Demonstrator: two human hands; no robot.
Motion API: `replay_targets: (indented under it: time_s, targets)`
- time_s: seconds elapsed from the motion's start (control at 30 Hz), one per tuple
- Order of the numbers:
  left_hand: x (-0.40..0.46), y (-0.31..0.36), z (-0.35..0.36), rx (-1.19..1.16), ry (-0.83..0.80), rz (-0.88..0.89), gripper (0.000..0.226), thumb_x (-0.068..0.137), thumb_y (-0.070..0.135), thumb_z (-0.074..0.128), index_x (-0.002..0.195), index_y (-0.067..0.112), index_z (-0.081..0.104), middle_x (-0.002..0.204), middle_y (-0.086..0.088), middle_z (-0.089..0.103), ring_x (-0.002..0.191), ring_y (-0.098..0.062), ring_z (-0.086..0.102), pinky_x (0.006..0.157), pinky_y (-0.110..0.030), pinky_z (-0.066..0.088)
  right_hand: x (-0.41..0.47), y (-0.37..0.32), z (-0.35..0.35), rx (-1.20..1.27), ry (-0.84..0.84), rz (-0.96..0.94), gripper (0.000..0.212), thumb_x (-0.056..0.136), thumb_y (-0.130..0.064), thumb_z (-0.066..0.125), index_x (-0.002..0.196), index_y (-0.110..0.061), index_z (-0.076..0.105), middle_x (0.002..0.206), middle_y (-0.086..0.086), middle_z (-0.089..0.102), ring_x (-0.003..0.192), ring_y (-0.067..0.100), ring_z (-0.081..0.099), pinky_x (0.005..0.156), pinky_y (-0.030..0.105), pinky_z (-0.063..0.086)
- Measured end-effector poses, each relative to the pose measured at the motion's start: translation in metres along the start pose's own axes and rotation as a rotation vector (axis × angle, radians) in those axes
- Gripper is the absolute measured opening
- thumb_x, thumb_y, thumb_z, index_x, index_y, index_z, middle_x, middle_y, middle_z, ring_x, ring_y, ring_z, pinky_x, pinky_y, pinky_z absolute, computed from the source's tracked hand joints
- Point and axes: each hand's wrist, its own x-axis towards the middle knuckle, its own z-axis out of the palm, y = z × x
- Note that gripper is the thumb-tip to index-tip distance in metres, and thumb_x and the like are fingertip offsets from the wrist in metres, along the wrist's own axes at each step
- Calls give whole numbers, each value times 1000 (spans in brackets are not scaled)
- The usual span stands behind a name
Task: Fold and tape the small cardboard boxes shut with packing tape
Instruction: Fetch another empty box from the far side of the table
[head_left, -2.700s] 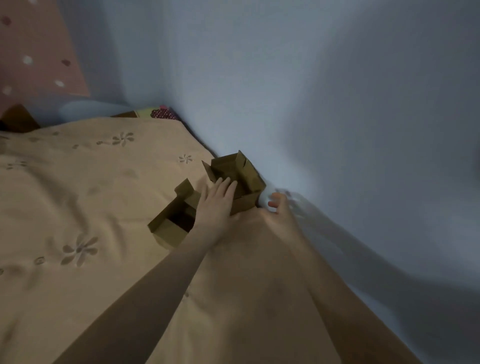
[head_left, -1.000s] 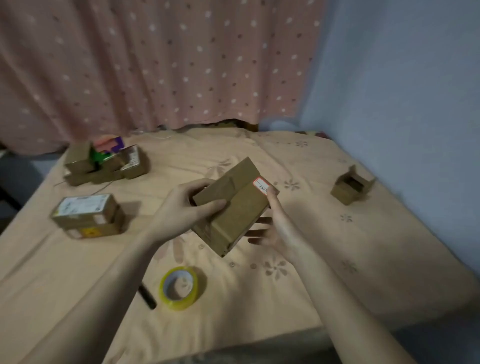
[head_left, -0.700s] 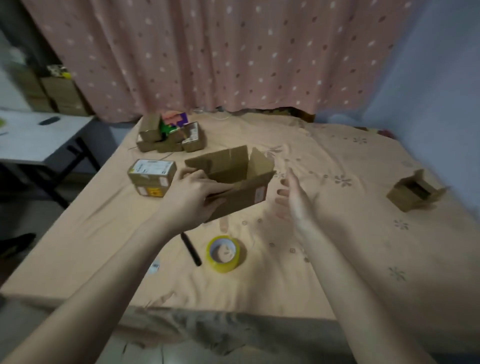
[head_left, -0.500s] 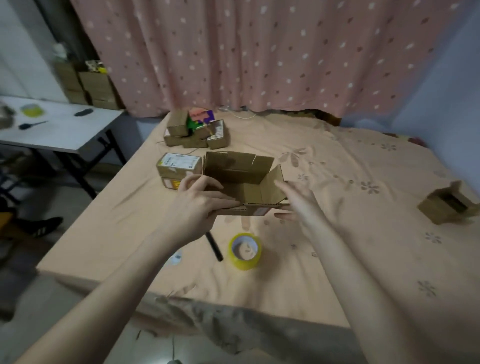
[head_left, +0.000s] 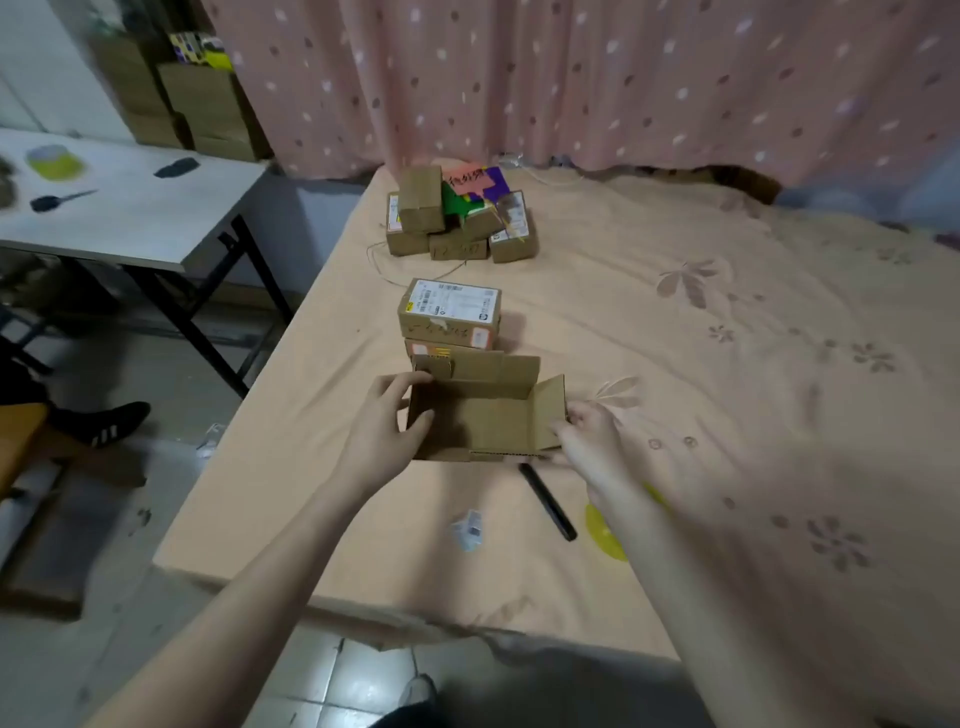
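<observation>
The open brown cardboard box (head_left: 483, 415), earlier held by the left hand (head_left: 382, 436) alone, is now gripped at both ends: the right hand (head_left: 592, 436), then spread apart beside it, has closed on its right flap.

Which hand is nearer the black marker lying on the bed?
Right. The right hand grips the open box just above the black marker; the left hand holds the box's far side.
</observation>
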Motion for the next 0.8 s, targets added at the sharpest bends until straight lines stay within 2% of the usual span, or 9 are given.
replay_targets:
  time_s: [0.1,0.2,0.3,0.4,0.5,0.57,0.67,0.73,0.8]
  targets:
    - [18,-39,-13,-156,-5,-119,40,87,-9,48,107,23,60,108,3,58,94,-20,58,78,-19,50,13,22,28,33,40,97,19,91,6,44,103,11,58,98,27,64,87,27,63,81,51,56]
    - [30,-70,-22,-429,-28,-331,43,86,-11,46,99,26,64,108,-1,61,89,-22,58,65,-26,54,21,50,44,55,62,155,19,95,3,42,99,3,61,100,24,63,91,25,64,69,33,59]
    - [32,-93,-17,-484,-49,-430,40,87,-10,47,105,21,65,118,-9,60,100,-24,56,79,-40,55,24,75,57,-6,71,194,20,96,0,40,100,2,59,91,10,62,83,16,61,63,21,56]
    - [33,-104,-9,-449,-36,-430,38,89,-9,45,113,14,62,120,-5,60,104,-22,55,91,-47,49,28,89,65,-53,106,195,20,95,0,38,100,3,58,90,12,60,82,21,58,83,43,55]
    - [37,-101,-3,-396,-23,-361,36,89,-6,45,107,20,62,110,7,61,103,-18,55,89,-37,49,32,91,65,-85,98,175,21,95,-3,40,97,-6,60,89,11,59,82,30,59,91,54,49]
    - [37,-96,1,-353,-40,-331,34,90,0,49,106,27,62,116,11,57,110,-14,53,90,-26,46,33,90,62,-117,73,164,18,95,-10,43,95,-10,61,87,9,59,80,22,56,91,57,48]
    - [36,-89,6,-243,-83,-287,35,89,10,56,115,33,61,136,9,39,130,-5,35,106,-31,35,34,88,57,-147,23,119,17,94,-24,54,109,-17,59,95,-7,61,88,4,57,96,44,49]
    - [36,-79,8,-183,-71,-239,38,88,12,59,121,33,60,142,8,34,133,-3,30,112,-34,30,33,84,51,-135,15,93,38,91,-33,59,127,-20,52,109,-10,57,100,3,55,95,28,45]
    - [36,-64,11,-162,-45,-185,38,89,13,60,122,32,59,145,7,33,134,-4,30,110,-20,28,31,79,42,-138,31,78,39,91,-37,59,126,-22,52,113,-8,55,101,3,54,85,16,39]
